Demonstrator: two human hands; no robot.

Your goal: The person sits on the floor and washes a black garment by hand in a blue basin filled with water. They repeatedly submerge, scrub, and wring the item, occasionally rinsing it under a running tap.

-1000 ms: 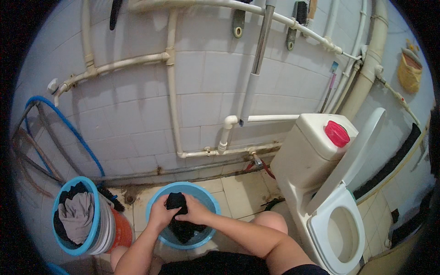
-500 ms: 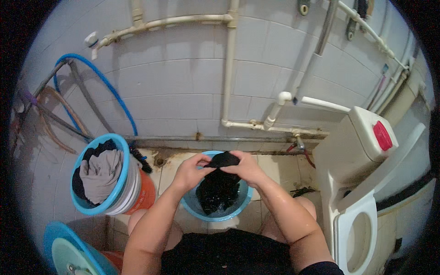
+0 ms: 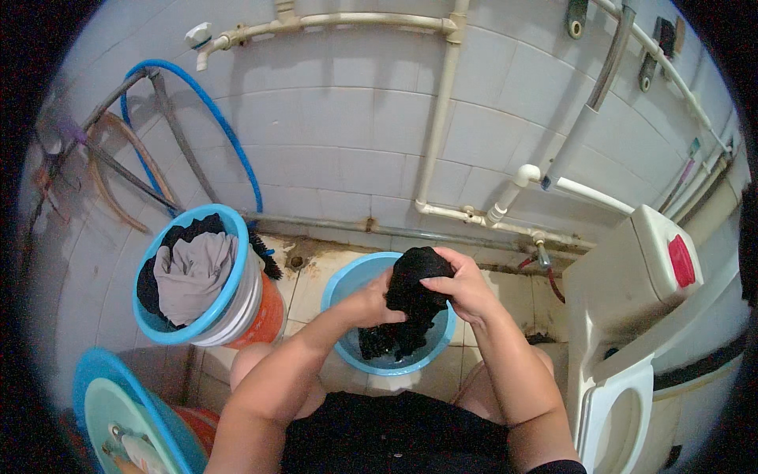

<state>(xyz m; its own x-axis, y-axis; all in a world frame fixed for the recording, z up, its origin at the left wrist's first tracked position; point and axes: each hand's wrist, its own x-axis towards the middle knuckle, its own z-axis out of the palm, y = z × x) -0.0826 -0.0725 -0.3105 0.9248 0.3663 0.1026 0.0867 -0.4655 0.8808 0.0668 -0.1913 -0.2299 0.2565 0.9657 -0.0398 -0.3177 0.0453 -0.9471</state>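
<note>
A light blue basin [image 3: 345, 347] sits on the tiled floor in front of me, with a little water in it. Bunched above it is a black garment [image 3: 418, 276], whose lower part hangs down into the basin. My right hand [image 3: 466, 288] grips the upper right of the cloth, thumb in front and the other fingers partly behind. On the left side my left hand [image 3: 369, 304] clasps the same garment, its fingertips mostly hidden by the cloth. What sort of garment it is cannot be made out.
At left, a blue basin [image 3: 142, 320] of grey and black clothes rests on an orange-and-white bucket [image 3: 264, 312]. More basins [image 3: 87, 371] stand lower left. A white toilet [image 3: 580, 379] is close on my right. Pipes [image 3: 434, 134] and a blue hose [image 3: 237, 146] line the wall.
The black garment is gathered into a larger bunch, shifted right. My left hand has dropped lower, and my right hand holds its upper right. The view has turned, moving the surroundings rightward.
</note>
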